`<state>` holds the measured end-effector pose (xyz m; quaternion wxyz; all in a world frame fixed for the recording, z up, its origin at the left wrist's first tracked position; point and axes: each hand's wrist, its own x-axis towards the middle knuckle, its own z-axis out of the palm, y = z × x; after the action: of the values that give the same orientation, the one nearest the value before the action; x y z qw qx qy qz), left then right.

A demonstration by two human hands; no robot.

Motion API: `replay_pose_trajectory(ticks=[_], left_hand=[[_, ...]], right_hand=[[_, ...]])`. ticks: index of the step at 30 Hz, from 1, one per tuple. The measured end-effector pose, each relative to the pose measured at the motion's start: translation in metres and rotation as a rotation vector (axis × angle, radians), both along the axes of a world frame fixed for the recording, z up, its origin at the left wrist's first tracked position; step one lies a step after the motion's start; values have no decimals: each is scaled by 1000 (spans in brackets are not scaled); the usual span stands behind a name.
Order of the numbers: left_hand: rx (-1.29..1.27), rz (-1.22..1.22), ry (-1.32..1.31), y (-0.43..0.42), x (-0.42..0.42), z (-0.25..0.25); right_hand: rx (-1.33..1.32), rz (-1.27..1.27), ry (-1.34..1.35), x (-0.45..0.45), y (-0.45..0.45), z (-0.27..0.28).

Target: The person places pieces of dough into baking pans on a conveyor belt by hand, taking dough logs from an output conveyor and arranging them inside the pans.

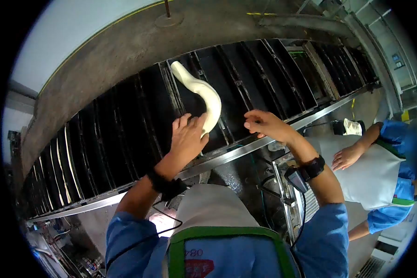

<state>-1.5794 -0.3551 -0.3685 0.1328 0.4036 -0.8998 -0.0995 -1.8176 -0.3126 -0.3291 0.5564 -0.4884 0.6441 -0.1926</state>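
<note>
While the head camera is looking down over the person's arms, a cream-coloured roll [211,99] is lying in a curve across a long black conveyor [153,95]. Its far end is pointing toward the conveyor's far edge, and its near end is passing under the left hand [188,135]. The left fingers are spreading loosely, touching the roll near that end, with the thumb resting beside it; whether they are gripping it, I cannot tell. The right hand [265,124] is hovering near the conveyor's near side, to the right of the roll and apart from it; its fingers are curling loosely, with thumb and forefinger standing partly open. Dark ridges are dividing the conveyor into sections, and a shiny metal rail [238,152] is running along its near edge. A black band [164,184] is circling the left wrist, and a small device [296,180] is sitting at the right wrist. The person is wearing a white apron [213,204] with green trim over blue clothing. At the right, a co-worker [375,173] is standing near the conveyor, one hand [347,157] hanging before another white apron. Beyond the conveyor, a grey floor [125,60] is stretching away.
</note>
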Motion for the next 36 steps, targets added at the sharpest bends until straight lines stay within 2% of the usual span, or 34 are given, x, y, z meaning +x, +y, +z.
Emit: replay_pose_trajectory(ticks=[2,4,5,8,9,10,12,13,15,16,18,19,20,22,24,25,26,27,28,29,30,31,33,34,36], left_hand=[[21,19,-73,-3,-16,-5],[230,66,-270,3,-25,-4],[92,1,-300,7,-19,-16],[136,111,-278,15,-25,4],[-38,154,-154,10,-26,6],[-215,58,23,1,-32,6],[-320,-35,-116,-16,-34,-12],[-323,-22,-123,-17,-33,-16],[-128,58,-511,-19,-35,-18],[-129,72,-523,-15,-38,-24],[-202,255,-225,1,-44,-34],[-158,263,-120,6,-54,-30],[-161,248,-116,6,-57,-39],[-122,116,-408,-12,-64,-68],[540,507,443,-15,-73,-83],[664,550,321,-12,-93,-49],[600,390,490,-21,-75,-107],[562,473,173,-8,-117,-56],[560,430,169,-8,-139,-62],[663,458,391,-2,-155,-75],[777,484,646,-7,-78,-82],[780,451,642,-10,-91,-87],[996,373,764,-17,-95,-95],[1009,331,755,-19,-98,-99],[1091,275,737,-20,-106,-96]], right_hand=[[-23,29,-92,-18,9,-4],[-56,35,-110,-37,25,1],[-74,34,-138,-51,31,-4],[-68,3,-118,-81,44,-3],[-49,-1,-121,-92,46,-12],[-35,-6,-117,-103,48,-16],[-50,-12,-102,-116,53,-16],[-38,0,-113,-125,53,-19],[-33,14,-123,-138,54,-17],[-37,28,-135,-145,55,-18],[-40,-5,-184,-162,60,-17],[-24,-6,-171,-171,62,-20],[-28,-21,-169,-178,65,-24],[23,-58,-126,-201,75,-32],[-21,-75,-233,-226,93,-37],[-63,-64,-247,-237,101,-38],[-60,-92,-161,-252,109,-48],[-59,-108,-138,-267,118,-48],[-56,-112,-118,-281,128,-47],[-66,-145,-113,-298,138,-48],[-76,-159,-36,-220,138,-33],[-84,-185,12,-226,150,-34],[-178,-209,115,-218,175,-44],[-265,-205,215,-212,184,-46],[-250,-305,275,-199,213,-33]])
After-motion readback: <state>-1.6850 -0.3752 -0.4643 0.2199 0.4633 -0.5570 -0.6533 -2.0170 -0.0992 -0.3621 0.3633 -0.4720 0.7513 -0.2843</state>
